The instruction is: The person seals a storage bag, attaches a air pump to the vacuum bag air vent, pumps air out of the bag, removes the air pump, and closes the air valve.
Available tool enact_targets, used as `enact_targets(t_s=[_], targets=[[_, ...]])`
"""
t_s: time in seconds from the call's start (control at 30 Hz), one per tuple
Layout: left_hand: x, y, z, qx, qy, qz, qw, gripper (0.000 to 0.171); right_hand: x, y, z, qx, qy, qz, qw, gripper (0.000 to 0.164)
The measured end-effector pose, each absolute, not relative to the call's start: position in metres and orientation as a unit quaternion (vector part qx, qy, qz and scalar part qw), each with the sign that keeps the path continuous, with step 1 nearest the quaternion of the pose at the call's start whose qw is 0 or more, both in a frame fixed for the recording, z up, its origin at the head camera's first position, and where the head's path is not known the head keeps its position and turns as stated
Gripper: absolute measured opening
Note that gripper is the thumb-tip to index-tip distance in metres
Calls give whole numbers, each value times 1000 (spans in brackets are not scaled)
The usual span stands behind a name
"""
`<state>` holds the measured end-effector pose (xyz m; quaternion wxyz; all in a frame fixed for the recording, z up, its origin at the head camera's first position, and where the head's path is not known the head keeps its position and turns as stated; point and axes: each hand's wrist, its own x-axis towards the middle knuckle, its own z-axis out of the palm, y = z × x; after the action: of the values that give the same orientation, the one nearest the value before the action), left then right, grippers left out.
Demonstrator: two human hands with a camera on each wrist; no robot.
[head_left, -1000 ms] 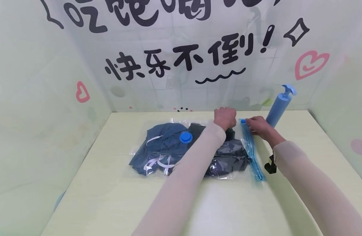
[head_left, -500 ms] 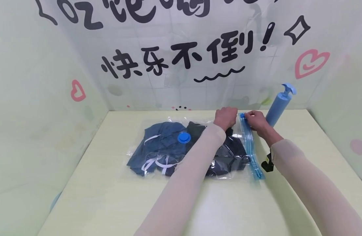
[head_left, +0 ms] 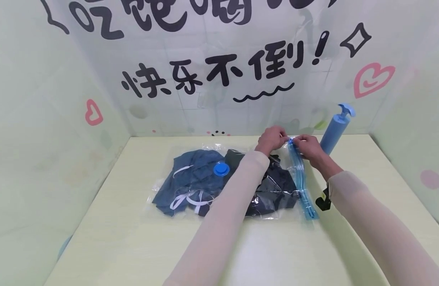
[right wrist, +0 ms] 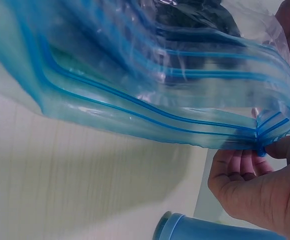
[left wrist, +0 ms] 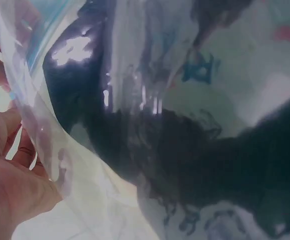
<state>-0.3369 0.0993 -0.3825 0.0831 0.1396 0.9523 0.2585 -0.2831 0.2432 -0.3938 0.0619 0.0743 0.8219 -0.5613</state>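
A clear vacuum storage bag [head_left: 205,147] lies flat with dark folded clothes [head_left: 198,169] inside and a round blue valve [head_left: 221,169] on top. Along its right end runs a blue zip strip [head_left: 300,178], its two ribbed edges standing apart in the right wrist view. At the strip's far end, my right hand [head_left: 310,147] pinches the small blue zip slider [right wrist: 261,148] between thumb and fingers. My left hand [head_left: 273,139] grips the bag's far edge just left of the slider, fingertips close to the right hand's. In the left wrist view, the bag's film partly covers the left fingers [left wrist: 25,150].
A blue hand pump [head_left: 334,133] stands behind the right hand, near the table's back edge. The pale table [head_left: 133,246] is bounded by printed white sheeting [head_left: 191,115] at the back and sides. A black object [head_left: 324,201] shows beside the right wrist.
My left hand has turned from a fist-like pose over the bag and reached its fingers right toward the slider. The right hand, with the slider, has moved slightly left and the strip's far end has lifted.
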Motion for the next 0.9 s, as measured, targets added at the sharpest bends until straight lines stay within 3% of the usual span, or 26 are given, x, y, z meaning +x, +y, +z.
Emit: enact_targets(t_s=[0.4, 0.9], targets=[[-339, 85, -368, 186, 959, 203, 62, 20, -288, 237, -384, 32, 827, -555, 83, 31], [-332, 104, -374, 219, 960, 164, 61, 19, -277, 259, -384, 6, 827, -549, 123, 30]])
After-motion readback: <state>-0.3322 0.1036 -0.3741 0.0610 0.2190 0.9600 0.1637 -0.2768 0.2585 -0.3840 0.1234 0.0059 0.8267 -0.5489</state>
